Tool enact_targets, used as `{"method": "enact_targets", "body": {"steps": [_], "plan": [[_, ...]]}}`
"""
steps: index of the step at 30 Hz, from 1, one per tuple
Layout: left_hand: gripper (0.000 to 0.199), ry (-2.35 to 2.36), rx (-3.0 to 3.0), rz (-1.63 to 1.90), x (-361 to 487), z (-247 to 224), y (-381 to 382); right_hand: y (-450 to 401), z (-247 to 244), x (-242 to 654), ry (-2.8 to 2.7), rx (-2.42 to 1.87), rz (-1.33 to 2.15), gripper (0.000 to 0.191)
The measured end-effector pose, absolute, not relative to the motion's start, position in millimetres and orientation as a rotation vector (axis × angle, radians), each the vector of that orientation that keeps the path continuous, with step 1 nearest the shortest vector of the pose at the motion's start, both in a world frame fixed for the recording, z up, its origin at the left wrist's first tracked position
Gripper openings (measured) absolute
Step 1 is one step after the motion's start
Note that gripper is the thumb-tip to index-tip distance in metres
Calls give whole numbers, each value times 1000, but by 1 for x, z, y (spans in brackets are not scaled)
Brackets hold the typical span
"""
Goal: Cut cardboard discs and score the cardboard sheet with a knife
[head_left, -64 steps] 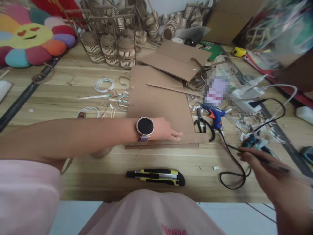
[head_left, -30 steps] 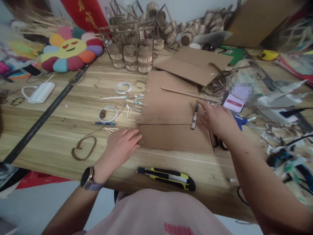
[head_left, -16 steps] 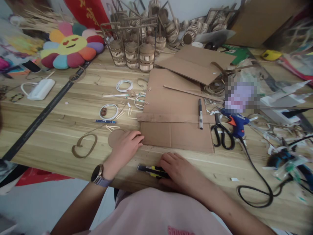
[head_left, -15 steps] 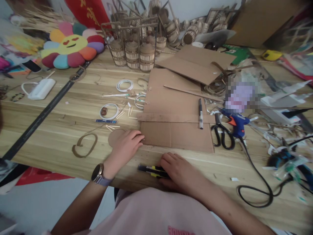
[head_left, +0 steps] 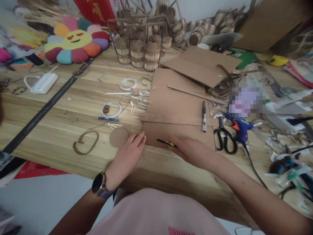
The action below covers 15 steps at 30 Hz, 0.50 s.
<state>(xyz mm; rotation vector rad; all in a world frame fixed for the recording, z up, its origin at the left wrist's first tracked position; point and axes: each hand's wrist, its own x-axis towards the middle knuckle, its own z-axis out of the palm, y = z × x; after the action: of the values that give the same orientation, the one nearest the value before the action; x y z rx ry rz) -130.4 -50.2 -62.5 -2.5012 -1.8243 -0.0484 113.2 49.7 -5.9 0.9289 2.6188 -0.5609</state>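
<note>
My right hand is closed around a black and yellow utility knife. The knife lies low over the near edge of a large brown cardboard sheet, its tip pointing left. At the sheet's lower left corner rests my left hand, palm down with the fingers stretched out. Just left of those fingers is a round cardboard disc, partly covered by the hand. A cardboard strip crosses the sheet, and a black marker lies on its right side.
To the right are black-handled scissors and a blue glue gun with its cord. White rings and small wooden sticks lie left of the sheet. Small slatted barrels in a frame stand behind. A metal ruler-like strip crosses the left side.
My right hand has lifted the utility knife from the table's front edge and brought it up to the cardboard. My left fingers have flattened at the corner, and more of the disc shows.
</note>
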Motion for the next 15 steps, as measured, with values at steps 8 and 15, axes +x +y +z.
{"method": "enact_targets", "body": {"steps": [8, 15], "plan": [[48, -1803, -2458, 18, -125, -61, -57, 67, -3, 89, 2558, 814, -573, 18], [43, -1818, -2365, 1, -122, -56, -54, 67, -1, 108, 1854, 1338, -2002, 16]]}}
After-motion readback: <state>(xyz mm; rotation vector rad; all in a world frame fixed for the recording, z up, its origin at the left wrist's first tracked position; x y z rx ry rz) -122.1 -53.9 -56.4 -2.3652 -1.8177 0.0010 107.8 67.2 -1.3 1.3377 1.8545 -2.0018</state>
